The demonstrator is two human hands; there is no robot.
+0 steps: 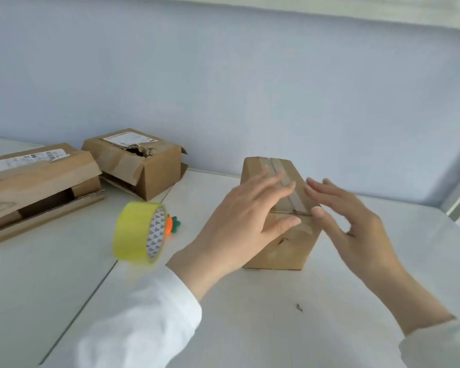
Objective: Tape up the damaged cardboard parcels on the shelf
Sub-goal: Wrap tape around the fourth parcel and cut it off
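Spreading straight, relaxed fingers of left hand [239, 221] and right hand [356, 227] over the taped parcel [284, 253], gripping nothing. Left of the left hand, yellow tape roll [133, 229] on edge.

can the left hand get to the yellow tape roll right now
Probably yes: the tape roll stands just left of the left hand, nothing lies between them, and the hand is open.

One head view looks forward and down, close over the shelf [250, 328], facing the wall [223, 88]
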